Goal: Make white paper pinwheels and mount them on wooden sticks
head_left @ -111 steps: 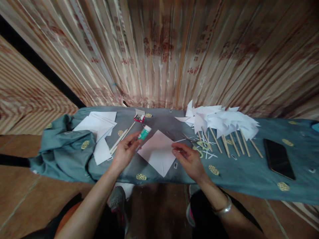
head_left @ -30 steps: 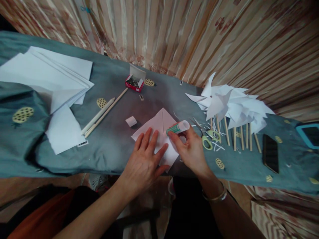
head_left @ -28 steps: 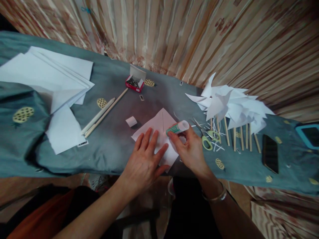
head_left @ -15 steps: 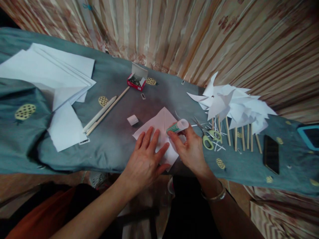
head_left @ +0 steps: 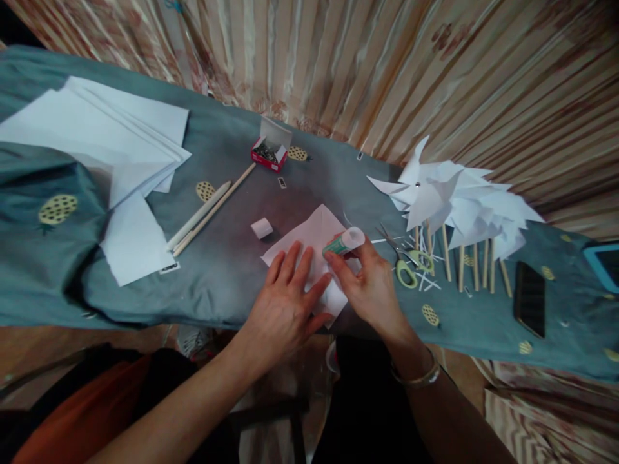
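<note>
A creased square of white paper [head_left: 314, 231] lies at the front edge of the cloth-covered table. Flat on its left and lower part rests my left hand [head_left: 285, 306], fingers spread. My right hand [head_left: 365, 283] grips a green and white glue stick [head_left: 344, 241], tilted so its lower left end meets the paper near the middle. The hand hides part of the paper's right side. The white cap [head_left: 262, 228] lies on the cloth left of the paper. Scissors with green handles [head_left: 406, 264] lie open to the right, among thin paper strips.
White paper pinwheels [head_left: 454, 200] on wooden sticks are heaped at the right, near a dark phone [head_left: 529, 298]. A red box of small metal pieces [head_left: 269, 154] stands open at the back. Two rods [head_left: 213, 216] and paper sheets [head_left: 130, 138] lie left. A curtain [head_left: 309, 64] hangs behind.
The whole view has shifted slightly. Both hands stay in nearly the same place on the paper, with the glue stick still held against it.
</note>
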Available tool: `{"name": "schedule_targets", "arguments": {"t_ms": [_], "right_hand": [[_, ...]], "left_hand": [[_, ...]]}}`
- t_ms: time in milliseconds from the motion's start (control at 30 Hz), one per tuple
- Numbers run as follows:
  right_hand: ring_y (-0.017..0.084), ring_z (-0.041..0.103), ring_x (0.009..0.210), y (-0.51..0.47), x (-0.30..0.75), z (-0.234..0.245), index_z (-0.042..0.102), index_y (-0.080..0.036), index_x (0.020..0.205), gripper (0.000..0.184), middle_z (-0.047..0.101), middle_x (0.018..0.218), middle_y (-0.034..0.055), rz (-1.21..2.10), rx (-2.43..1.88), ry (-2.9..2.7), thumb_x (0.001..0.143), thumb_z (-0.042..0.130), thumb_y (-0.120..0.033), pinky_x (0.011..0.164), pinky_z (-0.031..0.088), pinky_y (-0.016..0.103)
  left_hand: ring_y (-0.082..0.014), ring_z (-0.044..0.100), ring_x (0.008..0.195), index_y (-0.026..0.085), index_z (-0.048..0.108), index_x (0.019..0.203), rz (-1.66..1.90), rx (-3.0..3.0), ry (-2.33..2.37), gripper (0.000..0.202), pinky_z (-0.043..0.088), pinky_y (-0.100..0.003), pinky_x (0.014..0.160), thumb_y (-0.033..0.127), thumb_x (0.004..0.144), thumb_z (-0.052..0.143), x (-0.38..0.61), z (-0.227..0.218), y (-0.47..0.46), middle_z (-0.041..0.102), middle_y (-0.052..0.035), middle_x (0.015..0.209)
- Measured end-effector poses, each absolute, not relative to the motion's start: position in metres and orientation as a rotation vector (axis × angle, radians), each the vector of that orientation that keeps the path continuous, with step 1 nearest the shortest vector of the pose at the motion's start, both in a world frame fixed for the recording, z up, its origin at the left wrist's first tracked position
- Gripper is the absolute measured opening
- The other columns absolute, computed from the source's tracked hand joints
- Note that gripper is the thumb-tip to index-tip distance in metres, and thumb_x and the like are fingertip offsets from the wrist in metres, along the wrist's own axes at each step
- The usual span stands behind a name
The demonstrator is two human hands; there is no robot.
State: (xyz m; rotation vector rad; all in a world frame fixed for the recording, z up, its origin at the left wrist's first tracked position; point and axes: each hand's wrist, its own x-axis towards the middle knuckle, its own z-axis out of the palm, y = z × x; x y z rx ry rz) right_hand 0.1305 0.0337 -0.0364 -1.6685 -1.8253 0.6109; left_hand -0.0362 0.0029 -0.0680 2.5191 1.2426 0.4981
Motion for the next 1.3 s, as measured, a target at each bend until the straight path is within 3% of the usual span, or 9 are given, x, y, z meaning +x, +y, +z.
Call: {"name": "schedule_targets", "arguments": {"t_ms": [1067, 1300], "right_hand": [[0.024, 0.06, 0.099, 0.0266, 0.1316, -0.0296, 0.054, -0.021, 0.11, 0.019, 0.064, 0.101, 0.0081, 0.579, -1.481, -2.087, 0.093, 0.051, -0.028, 0.089, 0.05, 0.04], [0.025, 0.059, 0.104, 0.0237, 0.134, -0.0298, 0.054, -0.026, 0.115, 0.022, 0.065, 0.106, 0.0066, 0.609, -1.475, -2.102, 0.093, 0.051, -0.027, 0.093, 0.049, 0.043]], "left_hand": [[-0.0439, 0.024, 0.141, 0.016, 0.052, 0.13, 0.479, 2.515, 1.245, 0.058, 0.027, -0.063, 0.109, 0.047, 0.083, 0.062, -0.0349, -0.066, 0.0031, 0.036, -0.0227, 0.15], [-0.0436, 0.023, 0.141, 0.016, 0.051, 0.131, 0.488, 2.522, 1.252, 0.059, 0.028, -0.062, 0.109, 0.049, 0.083, 0.062, -0.0349, -0.0664, 0.0032, 0.037, -0.0221, 0.149]]}}
